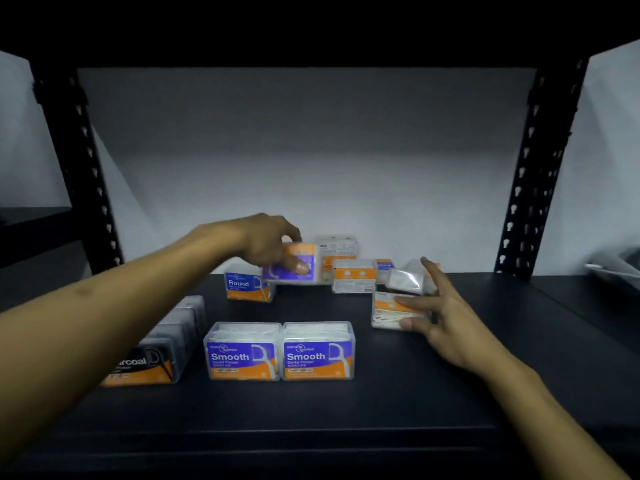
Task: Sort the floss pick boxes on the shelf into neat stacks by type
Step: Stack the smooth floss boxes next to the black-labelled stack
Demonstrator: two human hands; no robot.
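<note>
Nearest us on the dark matte shelf board [398, 403] we see two clear plastic boxes with blue-and-orange "Smooth" labels [280, 351], upright and touching side by side. To their left, a row of smoky grey "Charcoal" boxes [162, 348] runs back from the front edge, partly behind our left forearm.

Farther in on the right, our right hand [446, 317] reaches forward with fingers spread and nearly straight, thumb and fingertips resting against a clear box with an orange band [389, 311]; a tilted clear box [408, 278] sits just behind it.

Beyond that, our left hand [266, 244] arches palm-down, thumb and fingers pinching a blurred purple-and-orange labelled box [294, 265], held above the shelf just right of an upright blue "Round" box [247, 285]. A loose cluster of orange-and-white boxes [349, 268] lies near the back wall.
</note>
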